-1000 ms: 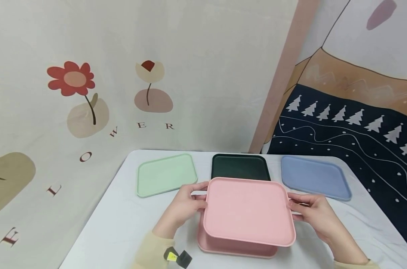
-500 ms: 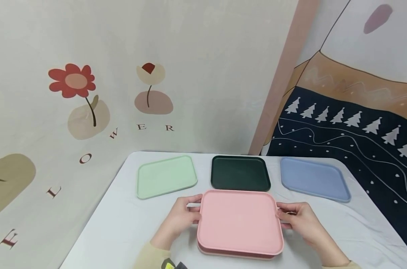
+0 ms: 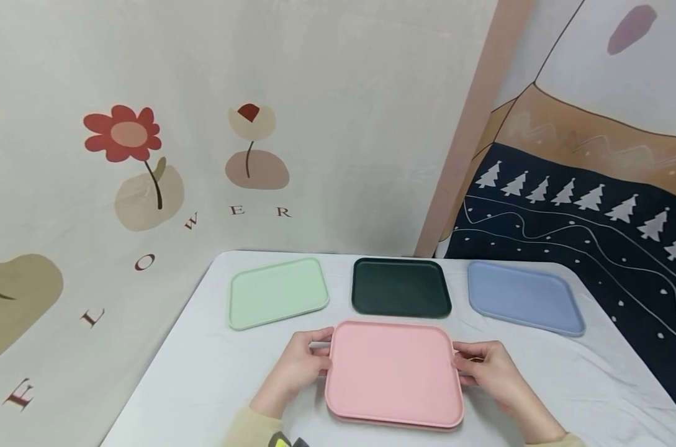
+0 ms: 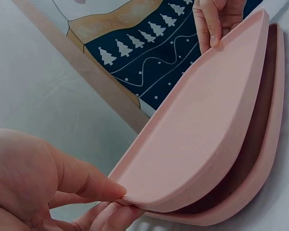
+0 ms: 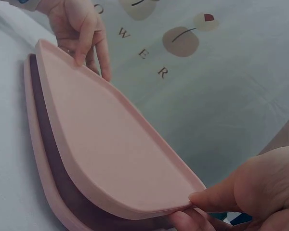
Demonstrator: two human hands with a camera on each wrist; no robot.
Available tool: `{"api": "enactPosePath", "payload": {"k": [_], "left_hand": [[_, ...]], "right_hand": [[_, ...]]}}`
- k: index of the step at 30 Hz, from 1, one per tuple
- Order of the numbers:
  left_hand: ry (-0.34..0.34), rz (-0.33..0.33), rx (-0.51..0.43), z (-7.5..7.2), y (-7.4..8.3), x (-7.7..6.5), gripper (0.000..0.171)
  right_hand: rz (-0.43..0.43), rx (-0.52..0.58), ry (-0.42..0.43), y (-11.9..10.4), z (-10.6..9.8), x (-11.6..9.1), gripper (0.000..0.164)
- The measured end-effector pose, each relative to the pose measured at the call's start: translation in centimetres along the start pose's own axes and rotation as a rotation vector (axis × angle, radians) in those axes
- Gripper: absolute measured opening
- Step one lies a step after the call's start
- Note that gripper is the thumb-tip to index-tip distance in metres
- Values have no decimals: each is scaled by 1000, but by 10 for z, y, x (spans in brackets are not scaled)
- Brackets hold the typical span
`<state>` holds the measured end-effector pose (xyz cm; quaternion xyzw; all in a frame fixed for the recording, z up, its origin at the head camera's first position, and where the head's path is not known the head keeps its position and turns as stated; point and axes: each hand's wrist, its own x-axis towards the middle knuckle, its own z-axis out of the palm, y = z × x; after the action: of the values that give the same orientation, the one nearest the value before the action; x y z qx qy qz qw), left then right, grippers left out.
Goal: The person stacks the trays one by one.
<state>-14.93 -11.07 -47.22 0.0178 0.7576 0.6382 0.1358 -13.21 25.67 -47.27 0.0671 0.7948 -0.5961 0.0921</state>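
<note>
My left hand [image 3: 300,365] pinches the left edge of a pink rectangular tray [image 3: 393,372], thumb on the rim and fingers underneath. At the opposite edge my right hand [image 3: 487,371] pinches the same tray in like manner. Directly below it lies a second pink tray [image 4: 277,120], mostly covered in the head view. Both wrist views show a dark gap between the two trays, so the upper one is held slightly above the lower. In the right wrist view the lower tray [image 5: 33,110] shows along the left side.
Behind the pink trays lie a light green tray [image 3: 279,293] at left, a dark green tray [image 3: 400,287] in the middle and a blue tray [image 3: 524,297] at right. All rest on a table [image 3: 203,372] with a white cloth. A printed curtain [image 3: 343,124] hangs behind.
Both hands have lowered the upper pink tray and shifted it left and toward me, so it now nearly lines up over the lower one. The dark green tray is uncovered in view.
</note>
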Motion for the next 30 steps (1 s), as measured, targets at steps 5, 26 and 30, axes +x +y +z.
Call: {"api": "enactPosePath", "payload": {"k": [5,26,30], "left_hand": [[11,1,20,0,-3,1,69],[11,-6,100,4,-7,5,67],[6,8,117,4,-7,6,67]], "right_hand": [[16,-3,11,3,3,2,41],[29,-37,65,4,7,2,36],[22,-32,62,5,7,1,36]]}}
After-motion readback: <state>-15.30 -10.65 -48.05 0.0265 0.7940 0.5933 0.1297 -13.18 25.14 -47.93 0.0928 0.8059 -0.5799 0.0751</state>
